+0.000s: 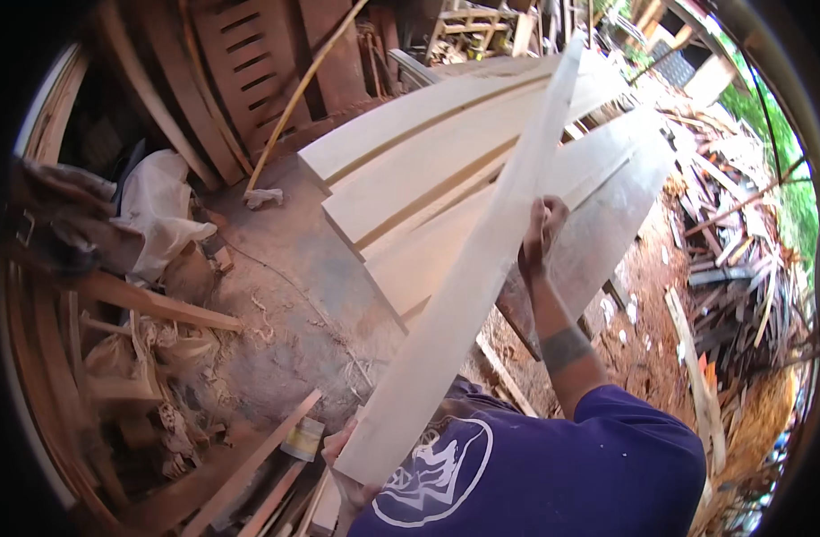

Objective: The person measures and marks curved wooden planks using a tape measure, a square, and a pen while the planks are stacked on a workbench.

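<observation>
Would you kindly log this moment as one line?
left hand: grips long pale wooden plank near end | right hand: grips its edge | plank: tilted above stacked boards

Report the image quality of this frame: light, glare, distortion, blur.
Head view: daylight is strongest at upper right, where the greenery washes out; the long pale board held by the left hand and right hand is bright, nearly blown along its face; fisheye bends the stacked planks and darkens the rim; the left-side clutter sits in shadow; focus is slightly soft throughout.

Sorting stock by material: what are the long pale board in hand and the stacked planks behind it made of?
Long pale board: seemingly raw, unfinished light wood, matte with faint grain. Stacked pale planks: likewise bare sawn wood, darker strips along some edges.
</observation>
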The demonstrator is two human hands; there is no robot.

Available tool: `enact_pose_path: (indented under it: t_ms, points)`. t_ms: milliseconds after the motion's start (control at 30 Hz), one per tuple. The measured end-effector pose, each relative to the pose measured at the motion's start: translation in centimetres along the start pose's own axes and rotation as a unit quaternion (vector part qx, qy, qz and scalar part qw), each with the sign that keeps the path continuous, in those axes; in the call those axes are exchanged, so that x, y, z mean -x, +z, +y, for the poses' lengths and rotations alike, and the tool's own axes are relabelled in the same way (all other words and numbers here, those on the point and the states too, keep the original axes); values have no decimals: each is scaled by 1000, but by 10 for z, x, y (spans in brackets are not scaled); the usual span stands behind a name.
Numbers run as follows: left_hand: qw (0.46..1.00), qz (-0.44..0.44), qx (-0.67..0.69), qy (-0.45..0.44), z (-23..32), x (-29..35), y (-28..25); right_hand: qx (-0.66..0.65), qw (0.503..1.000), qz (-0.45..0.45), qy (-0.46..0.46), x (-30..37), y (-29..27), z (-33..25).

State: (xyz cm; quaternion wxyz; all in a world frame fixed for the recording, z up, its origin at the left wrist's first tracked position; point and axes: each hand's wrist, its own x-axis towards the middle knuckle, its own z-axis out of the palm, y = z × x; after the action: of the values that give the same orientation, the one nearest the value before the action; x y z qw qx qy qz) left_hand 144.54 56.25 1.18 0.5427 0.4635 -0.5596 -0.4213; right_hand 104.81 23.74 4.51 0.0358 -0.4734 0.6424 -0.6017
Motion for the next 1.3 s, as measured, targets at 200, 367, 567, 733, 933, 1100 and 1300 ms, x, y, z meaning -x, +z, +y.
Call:
enact_pose_path:
  t_ms: [200,367,567,733,933,1100,1300]
  points:
    - [989,137,53,33,-26,13,32,-46,995,-19,-84,5,3,-3]
    - [977,201,61,15,-9,-3,35,-3,985,-52,-162,3,14,4]
    - [970,222,50,-81,-21,-14,7,62,979,-95,-170,-23,54,-22]
    - [805,363,341,-322,-13,-111,-28,96,970,-135,-176,-18,125,-42]
    - [822,322,357,-306,-65,-134,-49,51,944,-246,-214,47,33,-103]
    - [787,305,423,-330,-62,-137,-41,-10,777,-606,169,140,-7,-102]
    - [792,211,431,-377,-77,-141,-66,38,645,-716,266,205,10,-71]
